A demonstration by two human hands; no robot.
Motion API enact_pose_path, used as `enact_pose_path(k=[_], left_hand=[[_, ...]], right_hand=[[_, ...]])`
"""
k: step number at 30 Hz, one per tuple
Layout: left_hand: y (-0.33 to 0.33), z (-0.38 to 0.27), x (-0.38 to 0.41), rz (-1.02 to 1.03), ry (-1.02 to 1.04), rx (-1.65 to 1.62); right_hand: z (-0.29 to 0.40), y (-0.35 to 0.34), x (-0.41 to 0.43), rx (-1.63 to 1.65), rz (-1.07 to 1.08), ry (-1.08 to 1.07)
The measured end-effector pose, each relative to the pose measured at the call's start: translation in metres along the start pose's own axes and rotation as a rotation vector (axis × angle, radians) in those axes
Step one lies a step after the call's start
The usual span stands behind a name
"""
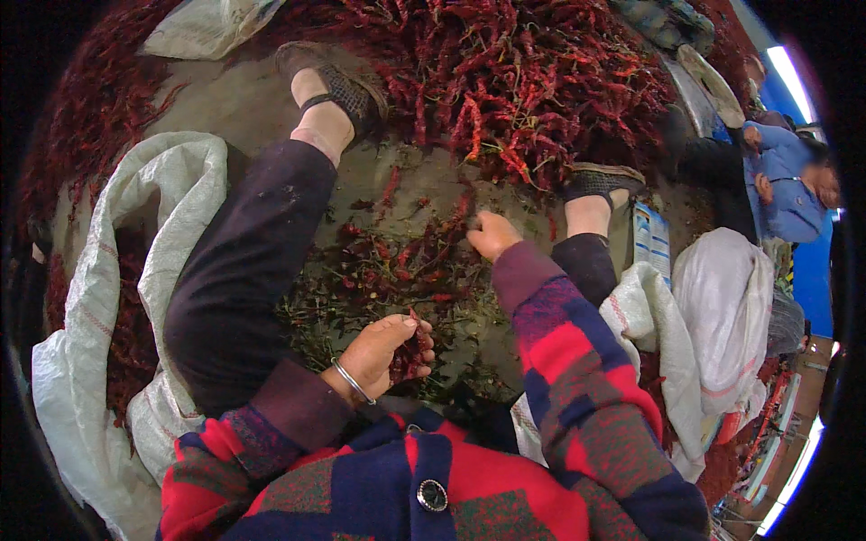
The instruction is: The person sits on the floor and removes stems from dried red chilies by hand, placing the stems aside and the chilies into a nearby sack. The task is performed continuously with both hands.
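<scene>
My left hand [384,348], with a metal bangle at the wrist, is closed around a few dried red chillies [406,358] close to my body. One chilli tip pokes up beside the thumb. Farther out, my right hand [495,234] reaches over the floor with its fingers curled. A blurred dark red chilli [464,203] lies at its fingertips; whether they grip it cannot be made out. Between my legs, broken chillies and stems [406,264] are scattered on the floor. Beyond my feet rises a large heap of dried red chillies [514,88].
An open white woven sack [183,162] with chillies inside stands at my left. To my right are another open sack [666,338] and a full white sack [720,304]. A person in blue [788,176] sits at the far right. More chillies [101,108] cover the floor at upper left.
</scene>
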State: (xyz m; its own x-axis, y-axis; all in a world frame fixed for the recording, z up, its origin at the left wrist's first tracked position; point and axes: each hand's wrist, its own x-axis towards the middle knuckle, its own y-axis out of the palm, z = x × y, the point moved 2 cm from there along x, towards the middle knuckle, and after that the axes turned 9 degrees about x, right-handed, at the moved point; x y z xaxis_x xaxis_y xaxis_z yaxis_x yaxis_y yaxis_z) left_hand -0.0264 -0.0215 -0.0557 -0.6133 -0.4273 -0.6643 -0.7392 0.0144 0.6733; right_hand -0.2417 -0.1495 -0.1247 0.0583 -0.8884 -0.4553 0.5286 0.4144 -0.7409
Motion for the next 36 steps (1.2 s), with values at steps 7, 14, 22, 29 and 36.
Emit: enact_pose_path(k=[7, 14, 22, 29, 36], left_hand=[[-0.002, 0.001, 0.001, 0.027, 0.041, 0.009], [-0.001, 0.002, 0.002, 0.035, 0.059, 0.023], [-0.002, 0.006, 0.001, -0.019, 0.074, 0.065], [0.004, 0.0, 0.001, -0.021, 0.085, 0.048], [-0.007, 0.005, 0.008, 0.004, 0.117, 0.043]], right_hand=[[-0.024, -0.033, -0.056, 0.82, 0.144, 0.303], [-0.019, -0.051, -0.104, 1.101, 0.087, 0.282], [0.043, -0.01, -0.139, 0.602, 0.143, -0.053], [0.094, 0.025, -0.147, 0.496, 0.245, -0.302], [-0.004, -0.041, -0.049, 0.205, -0.16, 0.026]])
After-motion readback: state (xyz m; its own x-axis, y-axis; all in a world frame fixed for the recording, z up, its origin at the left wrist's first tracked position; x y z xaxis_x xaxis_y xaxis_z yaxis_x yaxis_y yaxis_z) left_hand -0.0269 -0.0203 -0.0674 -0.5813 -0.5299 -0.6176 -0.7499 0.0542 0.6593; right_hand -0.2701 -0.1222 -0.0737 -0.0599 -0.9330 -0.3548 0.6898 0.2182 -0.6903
